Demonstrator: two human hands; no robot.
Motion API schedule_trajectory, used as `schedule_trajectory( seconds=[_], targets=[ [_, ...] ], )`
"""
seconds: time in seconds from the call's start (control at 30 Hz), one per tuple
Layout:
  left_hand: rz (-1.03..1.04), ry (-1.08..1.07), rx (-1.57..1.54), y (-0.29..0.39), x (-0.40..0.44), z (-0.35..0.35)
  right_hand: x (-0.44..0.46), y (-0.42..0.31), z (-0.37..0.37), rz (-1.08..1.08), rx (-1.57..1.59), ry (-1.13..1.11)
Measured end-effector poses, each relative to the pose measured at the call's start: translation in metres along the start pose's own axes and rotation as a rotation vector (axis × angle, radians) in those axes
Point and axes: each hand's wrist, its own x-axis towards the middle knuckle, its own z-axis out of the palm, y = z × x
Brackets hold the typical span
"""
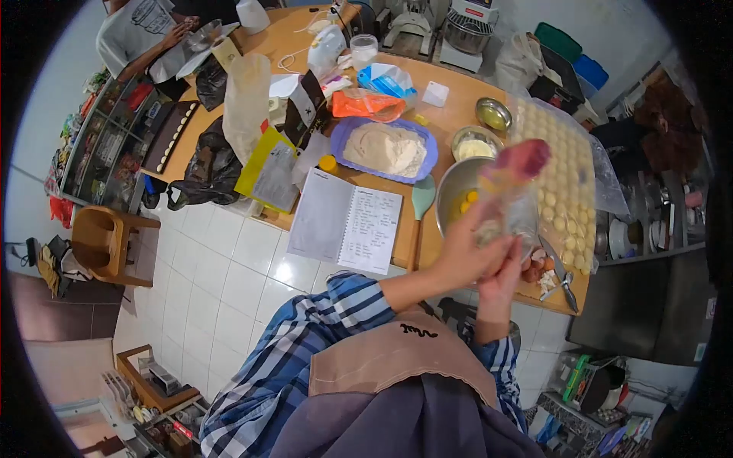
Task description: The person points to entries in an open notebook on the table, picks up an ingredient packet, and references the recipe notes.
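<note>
Both of my hands are around a see-through container with a pinkish-red top (522, 159), tilted and partly smeared by motion; its exact kind is unclear. My left hand (472, 254) grips its near side, fingers closed. From below, my right hand (502, 278) also holds its lower end. Behind and beneath my hands stands a metal mixing bowl (443, 208) with yellow egg yolks (468, 201) in it. Cracked eggshells (539, 264) lie right of my right hand, beside a metal utensil with a dark handle (570, 296).
Left of the bowl are a green spatula (422, 198), an open notebook (342, 221) and a purple tub of flour (341, 149). Small bowls (494, 114) stand behind. Rows of dough pieces (556, 175) fill the right side. A person (145, 38) holds a bowl across the table.
</note>
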Motion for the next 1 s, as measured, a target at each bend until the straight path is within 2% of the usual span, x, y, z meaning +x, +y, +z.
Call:
schedule_trajectory(
  seconds=[0.17, 0.2, 0.3, 0.4, 0.43, 0.53, 0.67, 0.77, 0.87, 1.0],
  targets=[
    [-0.132, 0.136, -0.099, 0.016, 0.003, -0.063, 0.022, 0.07, 0.007, 0.295, 0.051, -0.226],
    [-0.141, 0.157, -0.121, 0.017, 0.002, -0.072, 0.021, 0.079, 0.014, 0.308, 0.034, -0.184],
    [-0.109, 0.149, 0.139, 0.016, -0.004, -0.085, 0.022, 0.096, 0.026, 0.361, 0.034, -0.073],
    [-0.085, 0.055, 0.299, 0.018, 0.0, -0.086, 0.021, 0.09, 0.033, 0.264, 0.103, -0.129],
    [-0.077, 0.012, 0.337, 0.019, 0.0, -0.086, 0.022, 0.087, 0.036, 0.213, 0.028, -0.068],
    [-0.192, 0.012, 0.267, 0.025, 0.014, -0.098, 0.023, 0.077, 0.031, 0.236, 0.018, -0.126],
    [0.041, 0.198, 0.119, 0.035, 0.031, -0.168, 0.012, 0.078, 0.039, 0.193, -0.202, -0.025],
    [0.042, 0.434, 0.191, 0.058, 0.042, -0.236, 0.0, 0.073, 0.035, 0.156, -0.239, -0.064],
    [0.124, 0.598, 0.208, 0.044, 0.058, -0.288, -0.009, 0.071, 0.019, 0.147, -0.254, -0.096],
    [0.264, 0.708, 0.239, 0.005, 0.086, -0.326, -0.02, 0.069, 0.003, 0.096, -0.266, 0.009]
  ],
)
